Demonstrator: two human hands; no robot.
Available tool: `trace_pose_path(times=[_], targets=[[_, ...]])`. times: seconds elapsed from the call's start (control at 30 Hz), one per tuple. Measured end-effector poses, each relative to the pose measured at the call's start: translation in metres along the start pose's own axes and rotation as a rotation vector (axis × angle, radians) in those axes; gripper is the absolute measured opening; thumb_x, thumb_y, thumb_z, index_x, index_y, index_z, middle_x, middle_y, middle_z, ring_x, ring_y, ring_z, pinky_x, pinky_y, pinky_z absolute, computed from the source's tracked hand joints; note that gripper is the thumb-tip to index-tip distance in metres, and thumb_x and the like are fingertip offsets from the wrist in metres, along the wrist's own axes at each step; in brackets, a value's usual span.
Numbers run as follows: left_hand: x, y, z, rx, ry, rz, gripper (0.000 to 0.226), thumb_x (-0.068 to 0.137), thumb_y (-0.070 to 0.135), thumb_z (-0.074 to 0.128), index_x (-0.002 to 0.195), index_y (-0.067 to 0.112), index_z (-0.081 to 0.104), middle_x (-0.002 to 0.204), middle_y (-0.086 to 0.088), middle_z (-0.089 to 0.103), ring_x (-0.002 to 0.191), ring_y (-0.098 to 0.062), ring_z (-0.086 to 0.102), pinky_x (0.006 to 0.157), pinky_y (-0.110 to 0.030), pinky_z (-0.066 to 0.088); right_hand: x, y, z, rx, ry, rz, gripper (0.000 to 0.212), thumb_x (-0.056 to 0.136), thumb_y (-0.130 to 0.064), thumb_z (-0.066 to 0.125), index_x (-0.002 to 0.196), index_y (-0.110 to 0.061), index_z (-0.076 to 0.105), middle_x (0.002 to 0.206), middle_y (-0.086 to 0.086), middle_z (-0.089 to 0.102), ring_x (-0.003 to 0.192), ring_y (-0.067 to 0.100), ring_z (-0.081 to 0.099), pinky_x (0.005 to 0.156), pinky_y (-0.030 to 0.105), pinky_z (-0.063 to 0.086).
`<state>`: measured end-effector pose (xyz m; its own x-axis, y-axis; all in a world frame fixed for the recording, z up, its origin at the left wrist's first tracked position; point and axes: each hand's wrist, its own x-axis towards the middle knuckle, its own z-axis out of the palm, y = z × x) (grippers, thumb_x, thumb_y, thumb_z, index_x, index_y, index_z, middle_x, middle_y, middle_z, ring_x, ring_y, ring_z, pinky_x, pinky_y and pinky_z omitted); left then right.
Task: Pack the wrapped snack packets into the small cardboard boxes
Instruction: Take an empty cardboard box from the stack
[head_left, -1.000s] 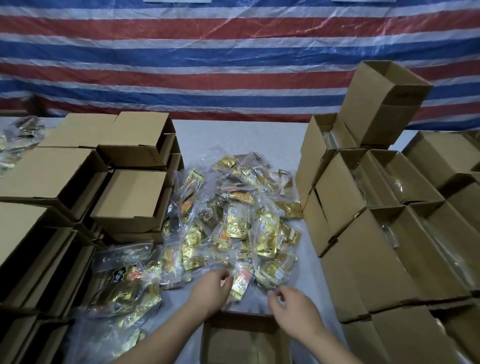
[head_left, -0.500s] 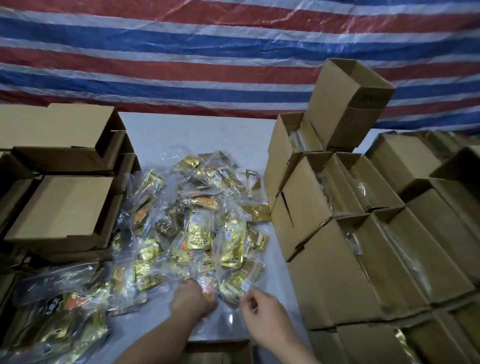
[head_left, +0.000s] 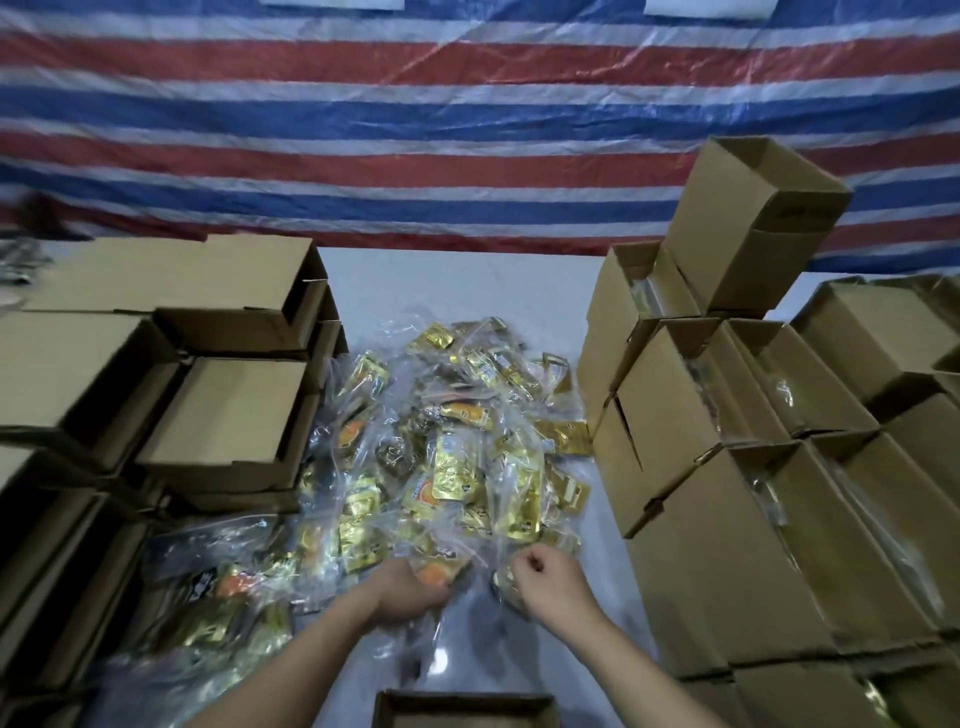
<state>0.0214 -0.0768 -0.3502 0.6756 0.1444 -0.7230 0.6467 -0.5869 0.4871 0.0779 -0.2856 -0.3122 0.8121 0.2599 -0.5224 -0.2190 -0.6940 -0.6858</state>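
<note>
In the head view, a heap of clear-wrapped gold snack packets (head_left: 447, 457) covers the middle of the white desk (head_left: 467, 280), with an open cardboard box (head_left: 462, 709) at six o'clock, empty boxes (head_left: 223, 415) stacked at nine o'clock and filled boxes (head_left: 769, 519) at three o'clock. The left hand (head_left: 410, 590) has its grip curled around an orange-marked packet (head_left: 436, 571) at the heap's near edge. The right hand (head_left: 550, 577), just beside it, pinches clear wrapping between curled fingers.
</note>
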Motion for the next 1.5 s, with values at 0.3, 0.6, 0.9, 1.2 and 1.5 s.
trace_pose_path(times=[0.3, 0.6, 0.9, 1.2, 1.5], targets=[[-0.086, 0.019, -0.042, -0.232, 0.233, 0.232, 0.024, 0.075, 0.031, 0.071, 0.093, 0.019, 0.059, 0.075, 0.005, 0.068, 0.056, 0.002, 0.057, 0.048, -0.011, 0.043, -0.014, -0.053, 0.034, 0.460, -0.239, 0.247, 0.054, 0.094, -0.069, 0.041, 0.127, -0.029, 0.053, 0.122, 0.002, 0.057, 0.100, 0.020, 0.059, 0.084, 0.036, 0.051], [-0.125, 0.061, -0.046, -1.115, -0.135, 0.417, 0.022, 0.076, 0.018, 0.072, 0.095, 0.007, 0.073, 0.091, -0.015, 0.068, 0.079, -0.025, 0.065, 0.072, -0.036, 0.055, -0.028, -0.070, 0.006, 1.233, -0.428, 0.105, 0.078, 0.087, -0.072, 0.047, 0.121, -0.005, 0.070, 0.125, 0.024, 0.065, 0.111, 0.039, 0.066, 0.086, 0.047, 0.055], [-0.126, 0.067, -0.028, -0.765, 0.110, 0.406, 0.038, 0.080, 0.039, 0.066, 0.115, 0.024, 0.065, 0.107, -0.005, 0.071, 0.099, -0.021, 0.068, 0.091, -0.035, 0.055, -0.037, -0.076, 0.003, 1.064, -0.242, 0.047, 0.038, 0.099, -0.030, 0.054, 0.123, -0.002, 0.065, 0.114, 0.027, 0.069, 0.103, 0.044, 0.068, 0.086, 0.058, 0.055], [-0.138, 0.071, -0.017, -0.600, 0.266, 0.542, 0.042, 0.093, 0.029, 0.065, 0.132, 0.033, 0.053, 0.118, 0.015, 0.067, 0.111, -0.004, 0.062, 0.095, -0.027, 0.051, -0.053, -0.069, -0.014, 1.288, -0.507, -0.074, 0.060, 0.102, -0.046, 0.037, 0.138, -0.002, 0.054, 0.144, 0.027, 0.049, 0.135, 0.039, 0.047, 0.112, 0.051, 0.040], [-0.147, 0.072, -0.010, -0.812, -0.027, 0.426, 0.030, 0.099, 0.032, 0.058, 0.128, 0.025, 0.060, 0.121, -0.002, 0.070, 0.113, -0.017, 0.065, 0.099, -0.041, 0.052, -0.066, -0.072, 0.003, 1.105, -0.425, -0.035, 0.067, 0.081, -0.063, 0.050, 0.110, -0.008, 0.073, 0.103, 0.018, 0.072, 0.093, 0.031, 0.072, 0.081, 0.048, 0.059]])
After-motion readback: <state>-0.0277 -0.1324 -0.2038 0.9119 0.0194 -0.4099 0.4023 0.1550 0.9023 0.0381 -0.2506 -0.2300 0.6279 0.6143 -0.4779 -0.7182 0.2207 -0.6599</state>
